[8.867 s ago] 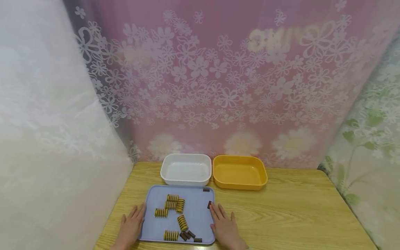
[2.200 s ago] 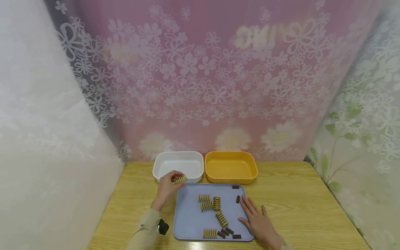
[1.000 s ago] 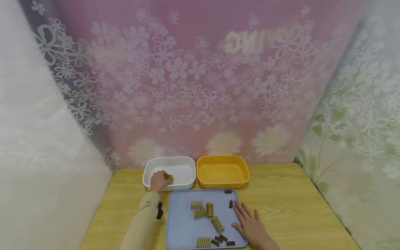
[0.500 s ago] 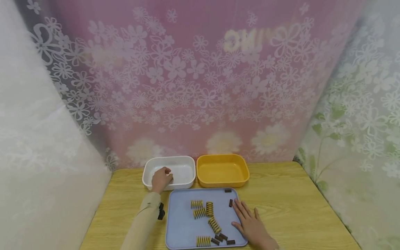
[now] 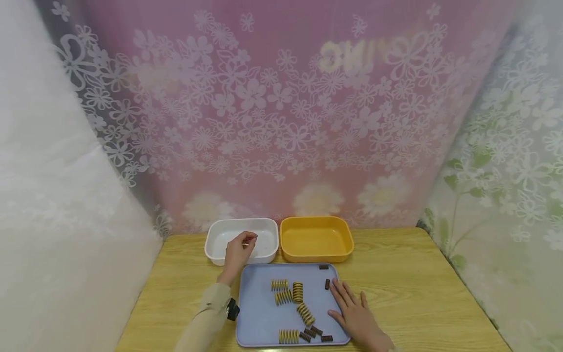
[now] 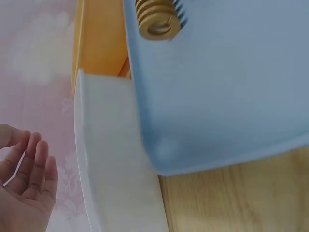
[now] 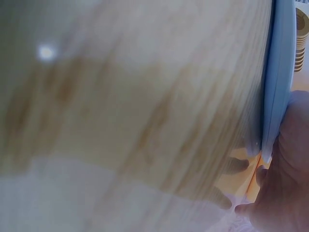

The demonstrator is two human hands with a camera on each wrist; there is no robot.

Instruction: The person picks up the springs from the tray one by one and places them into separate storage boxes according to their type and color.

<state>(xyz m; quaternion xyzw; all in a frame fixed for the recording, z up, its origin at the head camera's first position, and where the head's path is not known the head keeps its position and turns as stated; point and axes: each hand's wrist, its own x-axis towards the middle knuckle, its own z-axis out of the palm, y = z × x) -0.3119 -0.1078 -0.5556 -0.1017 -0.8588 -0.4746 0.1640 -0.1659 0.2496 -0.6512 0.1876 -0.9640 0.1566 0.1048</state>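
My left hand [image 5: 239,250] is over the front of the white bin [image 5: 211,244], its fingers loosely bent and thumb near the fingertips. Nothing shows between these fingers in the left wrist view, where the hand [image 6: 26,183] hangs beyond the bin wall. The bin floor behind the hand is partly hidden. My right hand [image 5: 356,317] rests with straight fingers along the right edge of the blue tray [image 5: 259,318]. Several yellow coil springs [image 5: 297,292] lie on the tray. Small dark springs [image 5: 327,338] lie at its front right, and two more near the right fingertips and back corner.
A yellow bin [image 5: 316,237] stands beside the white one, both behind the tray on a wooden table [image 5: 409,283]. A floral curtain [image 5: 281,127] hangs at the table's back edge, with pale sheets at both sides.
My left hand carried a yellow spring from the tray into the white bin, let it go, and has drawn up and slightly right. One yellow spring on the tray rolled a little. The right hand stayed put.
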